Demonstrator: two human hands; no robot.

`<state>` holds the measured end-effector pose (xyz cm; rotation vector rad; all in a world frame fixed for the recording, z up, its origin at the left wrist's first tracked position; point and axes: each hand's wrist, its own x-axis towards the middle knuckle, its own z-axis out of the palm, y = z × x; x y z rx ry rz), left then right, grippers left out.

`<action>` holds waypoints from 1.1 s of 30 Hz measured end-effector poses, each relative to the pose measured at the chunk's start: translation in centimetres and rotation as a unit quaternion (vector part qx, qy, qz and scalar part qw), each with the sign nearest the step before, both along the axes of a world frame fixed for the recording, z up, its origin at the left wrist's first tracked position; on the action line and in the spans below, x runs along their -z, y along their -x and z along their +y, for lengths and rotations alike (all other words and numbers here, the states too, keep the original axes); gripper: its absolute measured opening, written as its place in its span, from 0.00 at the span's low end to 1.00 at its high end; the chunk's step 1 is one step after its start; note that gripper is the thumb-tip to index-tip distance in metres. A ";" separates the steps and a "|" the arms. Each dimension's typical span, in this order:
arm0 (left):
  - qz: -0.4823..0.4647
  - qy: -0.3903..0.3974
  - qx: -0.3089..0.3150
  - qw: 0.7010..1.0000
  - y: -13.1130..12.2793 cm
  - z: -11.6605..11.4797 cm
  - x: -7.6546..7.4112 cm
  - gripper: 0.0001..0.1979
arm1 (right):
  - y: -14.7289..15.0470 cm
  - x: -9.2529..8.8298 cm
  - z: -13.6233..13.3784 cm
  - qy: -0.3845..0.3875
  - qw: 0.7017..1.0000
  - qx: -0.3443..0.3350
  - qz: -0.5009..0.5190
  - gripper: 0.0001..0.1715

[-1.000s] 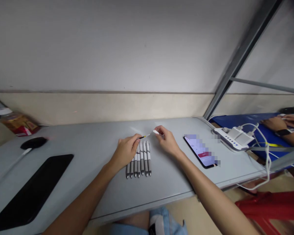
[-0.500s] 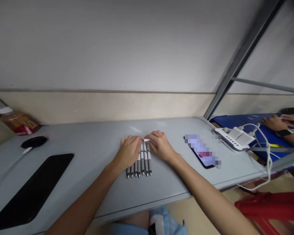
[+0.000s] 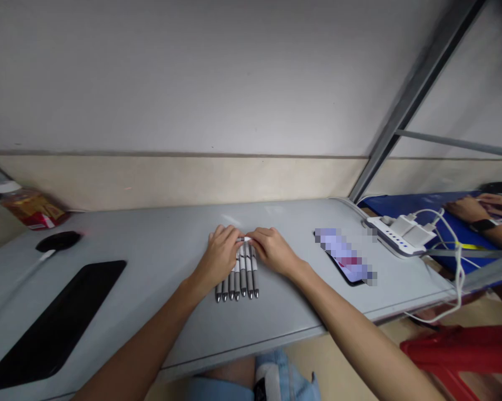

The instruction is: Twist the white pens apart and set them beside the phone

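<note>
Several grey and white pens (image 3: pixel 242 275) lie side by side on the pale grey table (image 3: pixel 162 267), tips toward me. My left hand (image 3: pixel 219 256) and my right hand (image 3: pixel 271 250) meet over the far ends of the row. Their fingers are curled and pinch a small white pen part (image 3: pixel 245 239) between them. Most of that part is hidden by my fingertips.
A phone (image 3: pixel 346 257) with a lit screen lies right of my hands; beyond it a white power strip (image 3: pixel 395 236) with chargers and cables. A black pad (image 3: pixel 54 320) and a black mouse (image 3: pixel 59 241) lie at left. Another person's hands (image 3: pixel 480 209) rest at far right.
My hands were apart, the left holding a thin refill and the right a white piece. They have come together above the pen row and now press the pieces end to end.
</note>
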<state>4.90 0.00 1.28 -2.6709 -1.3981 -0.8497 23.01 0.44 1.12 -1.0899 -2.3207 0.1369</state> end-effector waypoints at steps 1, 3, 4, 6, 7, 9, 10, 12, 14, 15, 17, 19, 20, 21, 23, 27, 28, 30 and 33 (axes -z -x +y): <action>-0.009 -0.008 0.002 1.000 -0.1 -0.1 -0.1 0.09 | 0.0 0.0 0.0 0.003 1.000 0.005 -0.009 0.16; -0.030 -0.021 -0.007 0.999 -0.1 -0.1 -0.3 0.09 | 0.0 -0.1 0.0 0.002 0.999 0.027 -0.025 0.15; -0.044 -0.024 -0.021 0.999 -0.1 -0.1 -0.4 0.10 | 0.0 -0.2 0.0 0.000 0.999 0.040 -0.032 0.15; -0.080 -0.013 -0.060 0.995 0.2 0.2 -0.5 0.12 | -0.1 -0.2 0.0 -0.011 0.997 0.061 -0.041 0.15; -0.104 0.006 -0.077 0.992 0.4 0.3 -0.6 0.14 | -0.2 -0.2 0.1 -0.018 0.997 0.068 -0.043 0.14; -0.142 0.084 -0.090 0.982 0.8 0.7 -0.7 0.18 | -0.4 -0.1 0.1 -0.030 0.996 0.076 -0.042 0.14; -0.162 0.111 -0.089 0.977 1.0 0.8 -0.8 0.18 | -0.4 -0.1 0.2 -0.034 0.996 0.077 -0.040 0.14; -0.204 0.127 -0.065 0.968 1.2 0.9 -1.1 0.12 | -0.5 0.0 0.2 -0.032 0.996 0.073 -0.033 0.14; -0.241 0.110 -0.023 0.964 1.2 0.8 -1.2 0.05 | -0.5 0.1 0.2 -0.022 0.997 0.066 -0.026 0.15; -0.253 0.107 -0.007 0.962 1.1 0.8 -1.3 0.04 | -0.5 0.1 0.2 -0.018 0.998 0.062 -0.023 0.15; -0.268 0.117 -0.012 0.956 0.9 0.7 -1.2 0.09 | -0.4 0.1 0.2 -0.012 0.998 0.058 -0.018 0.15; -0.271 0.148 -0.058 0.949 0.8 0.8 -1.1 0.12 | -0.4 0.1 0.1 -0.013 0.998 0.058 -0.016 0.15; -0.264 0.167 -0.080 0.947 0.8 0.8 -1.1 0.14 | -0.3 0.1 0.1 -0.015 0.998 0.059 -0.015 0.15; -0.252 0.186 -0.092 0.945 0.8 0.8 -1.1 0.18 | -0.3 0.1 0.1 -0.017 0.998 0.058 -0.016 0.15; -0.234 0.195 -0.078 0.949 1.0 0.8 -1.2 0.18 | -0.4 0.0 0.1 -0.017 0.998 0.058 -0.015 0.15; -0.242 0.122 -0.011 0.963 1.1 0.7 -1.5 0.08 | -0.4 -0.1 0.0 -0.010 0.998 0.060 -0.011 0.15; -0.244 0.119 -0.009 0.962 1.0 0.7 -1.4 0.11 | -0.4 -0.2 0.0 -0.009 0.998 0.060 -0.012 0.15; -0.248 0.142 -0.026 0.958 0.9 0.8 -1.2 0.13 | -0.3 -0.2 -0.1 -0.009 0.998 0.057 -0.012 0.15; -0.223 0.183 -0.057 0.956 1.0 0.9 -0.9 0.16 | -0.2 -0.3 -0.1 -0.012 0.999 0.050 -0.015 0.15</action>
